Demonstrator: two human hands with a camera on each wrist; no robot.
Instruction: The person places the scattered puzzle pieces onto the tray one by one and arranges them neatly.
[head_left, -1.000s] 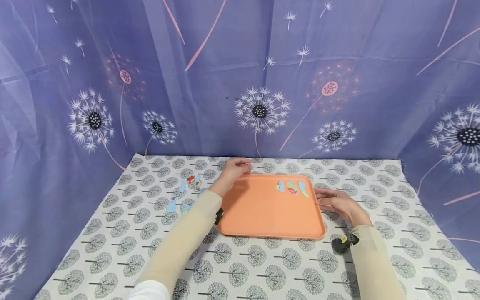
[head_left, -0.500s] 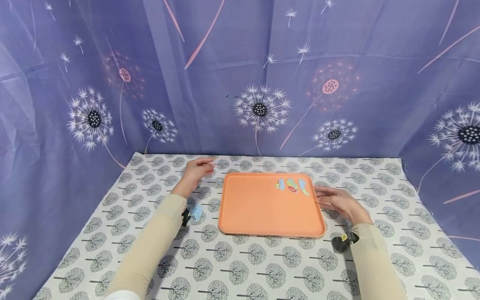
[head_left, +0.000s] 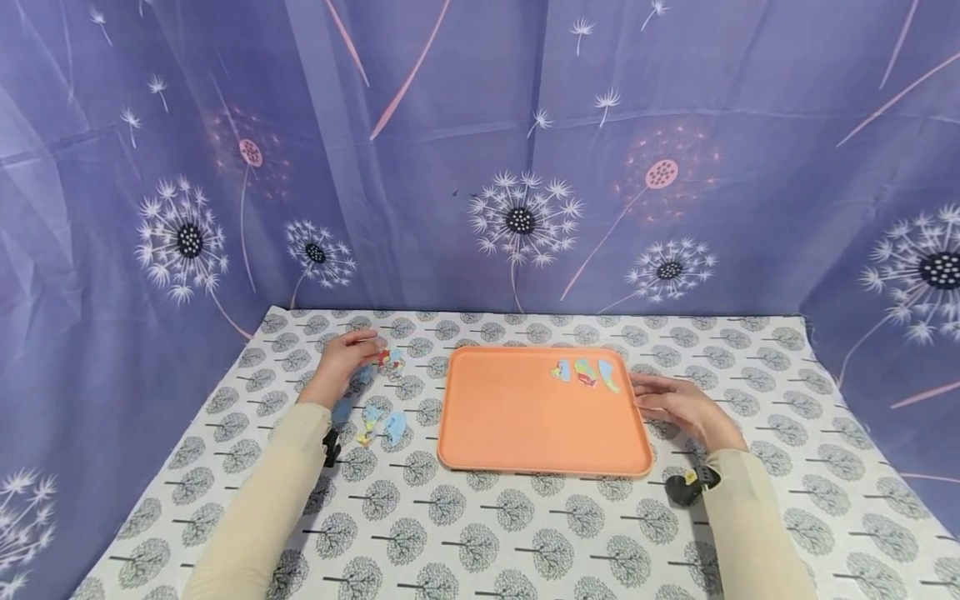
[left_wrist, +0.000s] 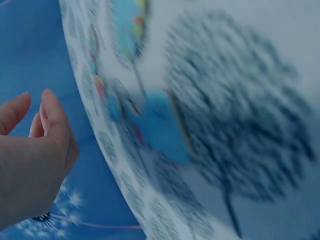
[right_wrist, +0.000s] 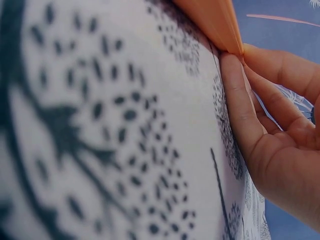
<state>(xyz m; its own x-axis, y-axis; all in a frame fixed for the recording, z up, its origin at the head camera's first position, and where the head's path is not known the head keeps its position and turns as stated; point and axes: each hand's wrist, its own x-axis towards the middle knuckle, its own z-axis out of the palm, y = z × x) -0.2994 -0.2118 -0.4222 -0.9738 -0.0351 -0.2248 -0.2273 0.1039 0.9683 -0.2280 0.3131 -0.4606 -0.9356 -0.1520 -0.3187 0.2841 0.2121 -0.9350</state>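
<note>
An orange tray (head_left: 525,417) lies on the cloth with 3 jigsaw puzzle pieces (head_left: 586,373) along its back right corner. My right hand (head_left: 678,407) pinches the tray's right edge; in the right wrist view the thumb and fingers meet at the rim (right_wrist: 220,25). Left of the tray, my left hand (head_left: 347,360) hovers over loose puzzle pieces, its fingers loosely bent with nothing between them. A red and blue piece (head_left: 385,357) lies right by its fingertips. Another blue piece (left_wrist: 162,127) shows blurred in the left wrist view, apart from the hand.
More puzzle pieces, one light blue (head_left: 395,427) and one yellow and blue (head_left: 368,425), lie between the left forearm and the tray. Tree-printed cloth (head_left: 480,542) covers the table. A purple dandelion curtain (head_left: 420,208) hangs behind and at both sides.
My left hand has moved left from above the tray's back left corner to the loose pieces, uncovering the pieces beside the tray. The right hand and tray stay in place.
</note>
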